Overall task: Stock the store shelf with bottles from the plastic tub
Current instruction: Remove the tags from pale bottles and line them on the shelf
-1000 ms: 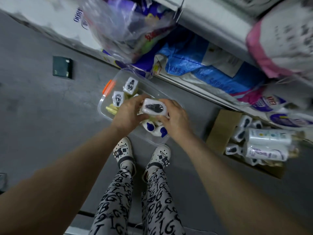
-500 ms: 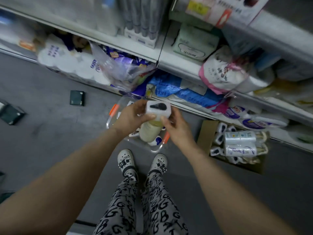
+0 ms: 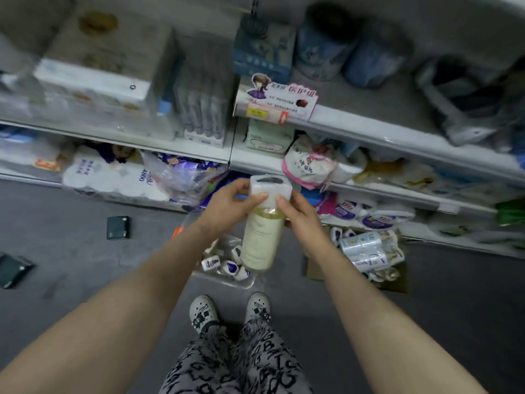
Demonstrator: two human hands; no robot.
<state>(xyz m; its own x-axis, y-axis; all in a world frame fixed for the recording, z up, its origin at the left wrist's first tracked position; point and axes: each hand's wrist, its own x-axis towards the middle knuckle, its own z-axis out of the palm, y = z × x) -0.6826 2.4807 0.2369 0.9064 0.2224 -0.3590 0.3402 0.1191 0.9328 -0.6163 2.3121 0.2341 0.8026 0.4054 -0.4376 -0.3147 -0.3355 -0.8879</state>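
As the bottle [image 3: 262, 237] hangs upright in front of the shelving, a person grips it with 2 hands at its wide white cap [image 3: 270, 190]. The left hand [image 3: 227, 209] wraps its fingers round the cap's far side, with the thumb laid across the front. The right hand [image 3: 301, 214] clasps the cap's lower edge from the other side, thumb forward. Holding it high by the cap leaves the pale yellow body and its label free, which probably makes it easy to face the label outward before setting it down.

The bottle is in the air, directly above the plastic tub [image 3: 227, 281] on the grey floor and clear of every shelf. The tub sits just ahead of the person's shoes [image 3: 203, 312] (white clogs with black charms), near enough to reach by bending. Smaller white-capped bottles [image 3: 230, 268] lie jumbled in it, so the stocking is evidently not finished. To the right, a cardboard box [image 3: 396, 282] holds more wrapped bottles [image 3: 363, 248].

The shelf [image 3: 397, 132] above the hands shows a bare grey patch behind a pink price card [image 3: 284, 99]. That looks the likeliest spot, though nothing marks it for this product. The lower tiers are crowded with tissue packs and bags, leaving little room.

A 2-handed hold suits a full container, since 1 hand might slip on the smooth cap. A dark packet [image 3: 118, 227] lies on the floor to the left, well apart from the tub.
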